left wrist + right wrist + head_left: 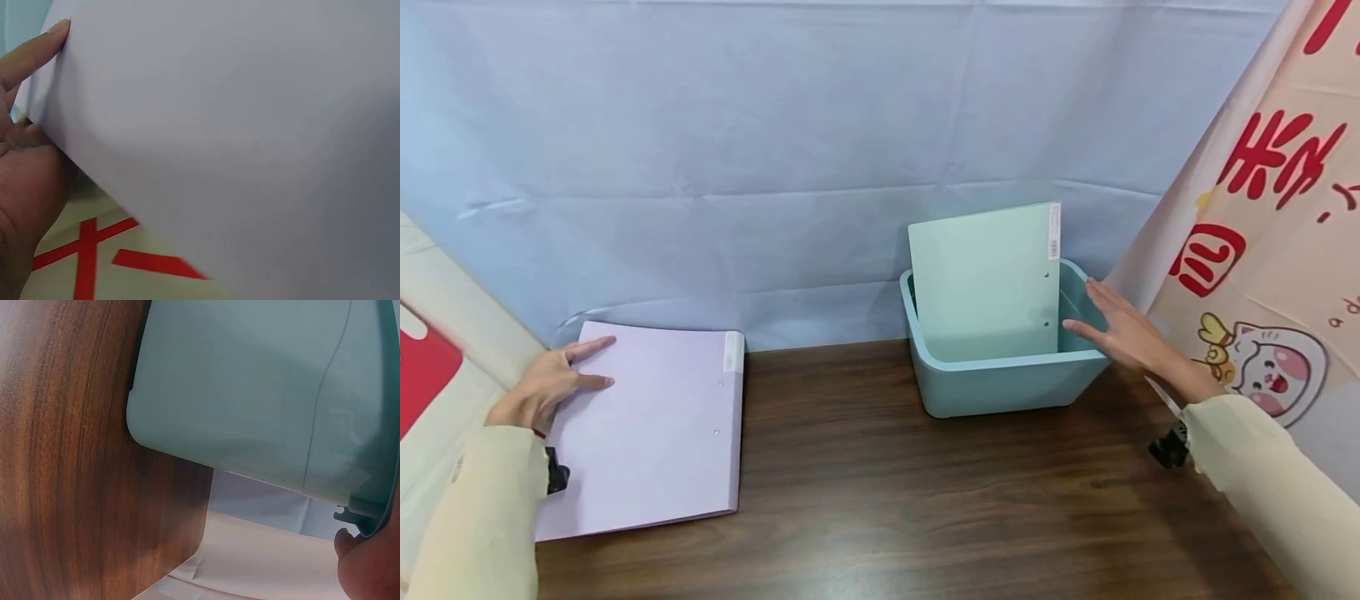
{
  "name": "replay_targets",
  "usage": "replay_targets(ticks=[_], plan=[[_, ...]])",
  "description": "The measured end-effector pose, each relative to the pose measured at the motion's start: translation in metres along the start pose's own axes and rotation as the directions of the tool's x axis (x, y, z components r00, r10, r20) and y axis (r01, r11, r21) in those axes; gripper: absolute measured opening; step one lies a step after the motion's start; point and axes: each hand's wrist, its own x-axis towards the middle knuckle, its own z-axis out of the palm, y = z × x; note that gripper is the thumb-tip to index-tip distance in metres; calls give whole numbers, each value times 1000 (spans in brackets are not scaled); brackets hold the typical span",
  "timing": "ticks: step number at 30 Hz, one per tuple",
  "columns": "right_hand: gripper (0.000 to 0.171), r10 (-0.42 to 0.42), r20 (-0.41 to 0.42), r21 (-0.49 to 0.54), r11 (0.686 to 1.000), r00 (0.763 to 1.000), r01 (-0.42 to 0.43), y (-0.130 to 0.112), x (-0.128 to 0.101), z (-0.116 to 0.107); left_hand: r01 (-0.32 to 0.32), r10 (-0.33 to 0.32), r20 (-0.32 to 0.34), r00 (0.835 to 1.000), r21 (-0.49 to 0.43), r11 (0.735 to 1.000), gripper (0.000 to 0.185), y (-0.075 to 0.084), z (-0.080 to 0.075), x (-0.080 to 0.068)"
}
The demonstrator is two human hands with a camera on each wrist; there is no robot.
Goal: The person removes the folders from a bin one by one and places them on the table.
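head – high, fwd-down, whole table [880,500] | wrists – v. close | bin [1000,387] shared w/ R wrist

Bare wooden table [880,492] between lilac folder [655,425] and teal bin [1000,387], open passage there, green folder [985,279] upright filling the bin's back, blue backdrop [775,167] close behind, printed curtain [1262,250] crowding the right side.

Wooden table [865,492]: lilac folder [655,425], teal bin [1000,387].

Bright, even, soft light; faint shadows; head view edges warped; wrist views close & blurry.
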Motion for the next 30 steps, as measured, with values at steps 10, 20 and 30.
replay_targets(ticks=[10,20,30], plan=[[98,3,17,-8,1000,1000,-3,1,1,0,0,-1,13,1000,57,998,105,-8,8,2],[98,7,19,-3,1000,1000,-7,2,2,-1,7,-11,55,998,72,997,119,-13,12,8],[97,1,12,0,1000,1000,-1,1,2,-2,42,-48,77,996,83,996,130,-19,16,8]])
